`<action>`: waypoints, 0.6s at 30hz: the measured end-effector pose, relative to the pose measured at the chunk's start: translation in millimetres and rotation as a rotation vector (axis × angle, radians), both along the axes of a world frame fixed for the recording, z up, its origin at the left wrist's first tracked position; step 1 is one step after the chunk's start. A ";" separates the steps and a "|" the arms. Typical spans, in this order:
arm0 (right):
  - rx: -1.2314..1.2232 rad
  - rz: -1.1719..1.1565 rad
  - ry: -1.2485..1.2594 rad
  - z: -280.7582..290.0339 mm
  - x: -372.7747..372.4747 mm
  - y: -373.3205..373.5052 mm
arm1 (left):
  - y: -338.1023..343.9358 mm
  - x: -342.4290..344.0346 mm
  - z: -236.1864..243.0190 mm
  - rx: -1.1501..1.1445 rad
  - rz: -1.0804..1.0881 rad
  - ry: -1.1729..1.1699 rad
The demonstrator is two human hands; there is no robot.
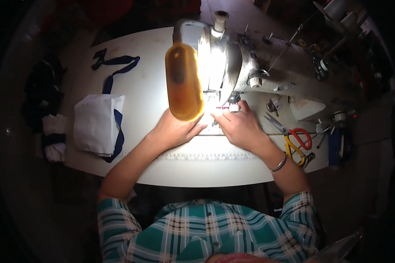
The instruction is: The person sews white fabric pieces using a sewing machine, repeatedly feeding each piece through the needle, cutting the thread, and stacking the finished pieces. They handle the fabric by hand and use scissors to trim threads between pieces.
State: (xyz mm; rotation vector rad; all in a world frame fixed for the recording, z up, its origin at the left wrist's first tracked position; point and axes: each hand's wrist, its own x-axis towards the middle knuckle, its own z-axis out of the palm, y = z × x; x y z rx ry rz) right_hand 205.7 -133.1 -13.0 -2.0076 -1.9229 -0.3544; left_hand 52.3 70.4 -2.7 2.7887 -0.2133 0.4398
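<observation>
Both my hands meet at the needle area of a sewing machine point(272, 72), under its bright light. My left hand point(175, 129) rests on the machine bed, thumb and fingertips drawn in toward the needle; an amber lamp shade point(184, 83) covers part of it. My right hand point(243, 129) lies just right of the needle, its fingers bent and thumb and forefinger close together. Glare washes out whatever lies between the fingertips. A thin reddish strip point(222, 107) shows beside the right fingers, next to a white knob point(234, 108).
Right of my right hand lie scissors with red and yellow handles point(300, 139) and a small metal part point(274, 105). On the left are folded white cloth point(96, 125) and a dark blue strap point(120, 61). A printed ruler point(197, 157) runs along the table's front point(197, 175).
</observation>
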 end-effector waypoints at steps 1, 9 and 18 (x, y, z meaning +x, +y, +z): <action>-0.016 0.000 0.022 -0.2 0.8 -0.3 | 1.2 1.2 -2.0 -0.012 0.012 0.002; 0.057 0.027 0.108 6.2 -1.7 0.8 | 15.2 10.1 -24.6 -0.041 0.065 0.072; 0.019 0.028 0.134 8.8 -2.2 -4.8 | 13.7 25.4 -12.2 -0.086 0.125 -0.017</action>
